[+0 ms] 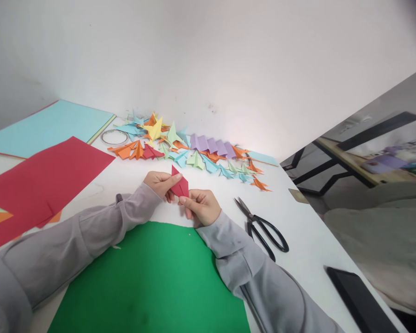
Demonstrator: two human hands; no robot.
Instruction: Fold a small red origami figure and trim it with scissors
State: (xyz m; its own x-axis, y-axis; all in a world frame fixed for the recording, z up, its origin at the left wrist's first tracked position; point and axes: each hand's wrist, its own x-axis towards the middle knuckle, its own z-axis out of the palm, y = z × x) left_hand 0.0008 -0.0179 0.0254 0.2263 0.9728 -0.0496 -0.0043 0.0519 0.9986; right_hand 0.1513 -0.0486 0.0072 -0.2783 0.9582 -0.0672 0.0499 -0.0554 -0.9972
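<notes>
A small folded piece of dark red paper (179, 185) is held between both of my hands just above the white table (308, 231). My left hand (161, 183) pinches its left side with thumb and fingers closed on it. My right hand (201, 206) grips its lower right corner, fingers curled. Both arms wear grey sleeves. A large green sheet (152, 282) lies directly below my hands, near the table's front.
A heap of folded paper figures in several colours (180, 148) lies along the wall. Black scissors (263, 226) rest to the right of my hands. A red sheet (45, 180) and a light blue sheet (52, 125) lie left, a tape ring (114, 137) behind. A dark tablet (360, 300) sits front right.
</notes>
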